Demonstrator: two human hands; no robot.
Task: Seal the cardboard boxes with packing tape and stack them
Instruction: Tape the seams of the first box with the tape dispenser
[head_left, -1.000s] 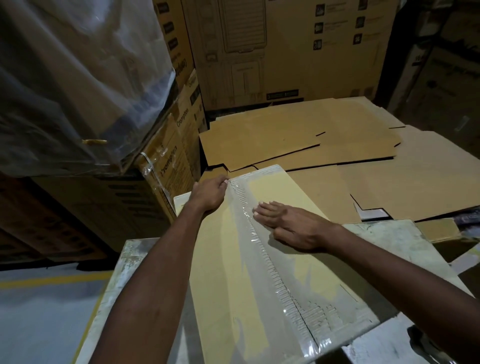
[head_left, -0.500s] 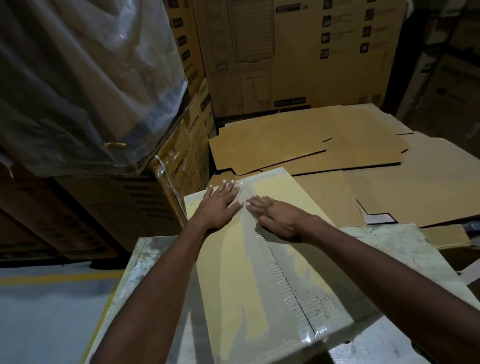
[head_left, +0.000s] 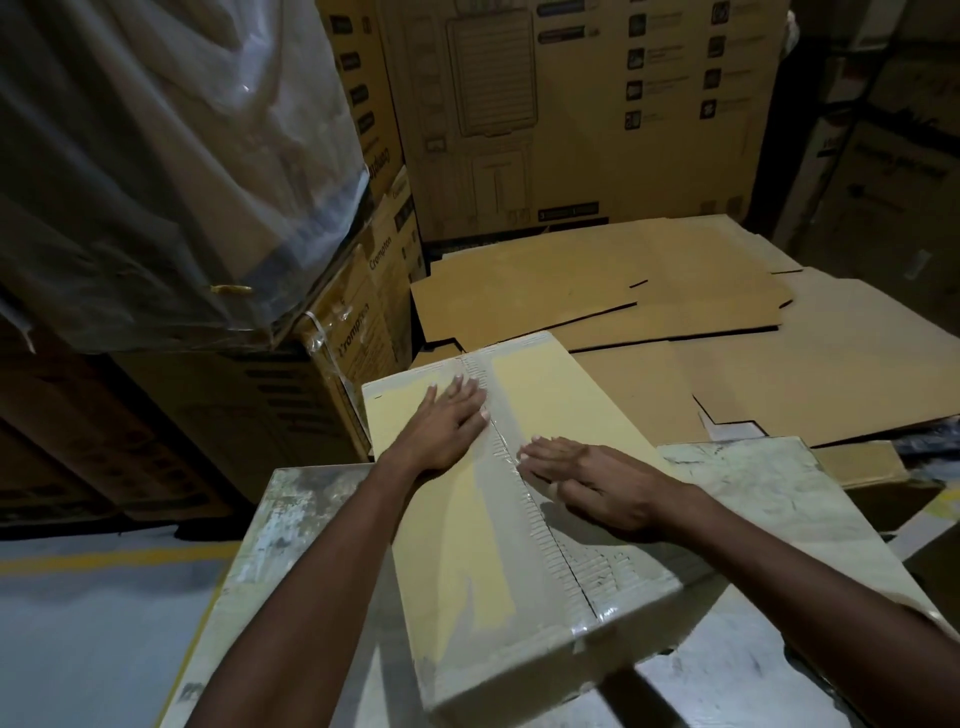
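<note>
A: Nearest you, the pale yellow cardboard box (head_left: 452, 561) lies flat on the worn whitish table (head_left: 291, 519). The clear packing tape strip (head_left: 524, 499) runs along its centre seam and folds over the near edge.

B: Your right hand (head_left: 597, 483) has slid back toward you along that tape in the last half second. It lies flat with fingers straight, pressing the strip and holding nothing.

A: Farther up, your left hand (head_left: 447, 421) was curled at the far edge a second ago. Now it is spread flat just left of the seam, fingertips touching the tape's edge, gripping nothing.

B: So you seem to be smoothing the tape down. The seam looks closed, and I judge this face nearly sealed, with stacking yet to come.

A: Beyond the box, the flattened brown cardboard sheets (head_left: 675, 291) lie piled on one another.

B: Behind them stands the tall printed brown carton (head_left: 571, 130). At your far left, the clear plastic-wrapped stack (head_left: 156, 156) looms over a strapped brown carton (head_left: 358, 332). Only your hands rest on the box, but those stacks crowd your left, so lift it clear of them.
</note>
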